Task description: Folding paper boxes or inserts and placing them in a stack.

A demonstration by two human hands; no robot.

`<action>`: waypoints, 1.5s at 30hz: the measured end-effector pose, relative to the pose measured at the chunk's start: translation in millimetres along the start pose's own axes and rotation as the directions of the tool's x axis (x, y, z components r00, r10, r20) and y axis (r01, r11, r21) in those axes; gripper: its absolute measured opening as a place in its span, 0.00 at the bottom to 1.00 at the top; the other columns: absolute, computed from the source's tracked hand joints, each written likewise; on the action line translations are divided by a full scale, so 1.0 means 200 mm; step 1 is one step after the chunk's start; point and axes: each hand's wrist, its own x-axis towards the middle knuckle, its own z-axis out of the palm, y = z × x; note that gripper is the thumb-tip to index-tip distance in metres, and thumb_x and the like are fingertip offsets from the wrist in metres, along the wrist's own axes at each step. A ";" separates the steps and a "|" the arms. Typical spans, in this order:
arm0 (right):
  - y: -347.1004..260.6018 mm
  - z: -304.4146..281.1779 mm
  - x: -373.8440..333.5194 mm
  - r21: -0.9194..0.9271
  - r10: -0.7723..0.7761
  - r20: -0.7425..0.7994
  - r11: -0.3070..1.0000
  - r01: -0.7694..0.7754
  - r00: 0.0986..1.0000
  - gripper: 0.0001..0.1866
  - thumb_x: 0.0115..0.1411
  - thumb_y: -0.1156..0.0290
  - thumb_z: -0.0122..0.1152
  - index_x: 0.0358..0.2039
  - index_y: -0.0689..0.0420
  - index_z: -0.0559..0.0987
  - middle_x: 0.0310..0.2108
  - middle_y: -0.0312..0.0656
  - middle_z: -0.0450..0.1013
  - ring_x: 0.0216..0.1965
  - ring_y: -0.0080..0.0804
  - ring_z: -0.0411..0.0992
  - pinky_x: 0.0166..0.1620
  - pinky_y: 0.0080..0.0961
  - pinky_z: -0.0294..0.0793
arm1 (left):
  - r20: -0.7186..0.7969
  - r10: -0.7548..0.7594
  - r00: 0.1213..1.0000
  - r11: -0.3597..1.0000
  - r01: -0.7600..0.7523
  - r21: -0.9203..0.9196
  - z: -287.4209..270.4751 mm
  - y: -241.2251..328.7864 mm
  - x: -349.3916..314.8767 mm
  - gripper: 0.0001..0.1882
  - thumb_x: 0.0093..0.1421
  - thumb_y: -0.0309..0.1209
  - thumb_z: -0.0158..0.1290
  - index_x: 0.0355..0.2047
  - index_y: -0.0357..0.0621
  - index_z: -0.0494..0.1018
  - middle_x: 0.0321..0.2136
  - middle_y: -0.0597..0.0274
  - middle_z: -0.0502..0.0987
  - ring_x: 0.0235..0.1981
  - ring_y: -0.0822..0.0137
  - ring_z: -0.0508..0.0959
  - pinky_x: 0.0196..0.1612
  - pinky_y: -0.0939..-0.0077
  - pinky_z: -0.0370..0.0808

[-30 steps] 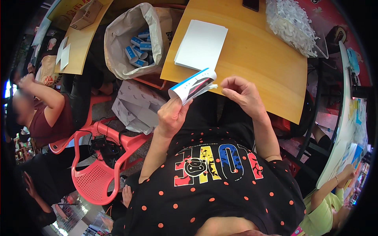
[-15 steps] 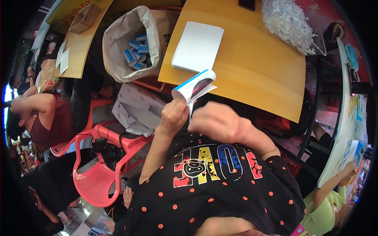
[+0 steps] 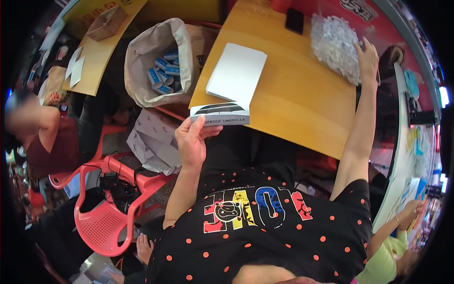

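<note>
From where I stand, the left hand [image 3: 191,142] has its fingers pinching a folded printed card [image 3: 224,113], thumb on top, the rest below; the card is held near the close left corner of the wooden surface [image 3: 293,90], just this side of a stack of white sheets [image 3: 239,71]; the right hand [image 3: 368,64] is stretched out to a heap of white strips [image 3: 335,47], its fingers loosely parted; whether they touch a strip I cannot tell; a black phone [image 3: 294,21] lies near the heap, and left of the surface an open bag [image 3: 137,75] holds blue-and-white rolls [image 3: 163,78].
</note>
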 end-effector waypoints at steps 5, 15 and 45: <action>-0.75 -0.25 -0.31 0.585 0.121 0.427 0.719 -0.375 0.896 0.08 0.57 0.76 0.59 0.37 0.61 0.79 0.35 0.41 0.76 0.39 0.31 0.73 0.45 0.25 0.71 | -0.113 -0.020 0.993 0.996 0.009 -0.091 -0.01 -0.03 0.03 0.12 0.63 0.29 0.46 0.38 0.30 0.72 0.30 0.48 0.79 0.26 0.61 0.82 0.29 0.75 0.81; -1.38 -0.43 -0.71 0.580 0.110 0.807 0.037 -0.814 0.580 0.04 0.51 0.80 0.64 0.28 0.61 0.77 0.27 0.31 0.70 0.30 0.16 0.66 0.34 0.14 0.65 | -0.074 0.034 0.997 0.999 -0.037 -0.033 0.11 -0.02 0.07 0.13 0.64 0.30 0.46 0.37 0.29 0.72 0.29 0.48 0.79 0.27 0.61 0.82 0.31 0.75 0.81; -1.36 -0.38 -0.84 0.169 -0.114 0.965 -0.413 -0.895 0.235 0.06 0.58 0.77 0.57 0.35 0.65 0.77 0.25 0.40 0.76 0.10 0.15 0.62 0.13 0.11 0.60 | -0.031 0.003 1.000 0.975 0.004 0.223 0.14 -0.14 0.06 0.10 0.54 0.26 0.60 0.35 0.35 0.75 0.26 0.63 0.78 0.19 0.79 0.74 0.19 0.88 0.67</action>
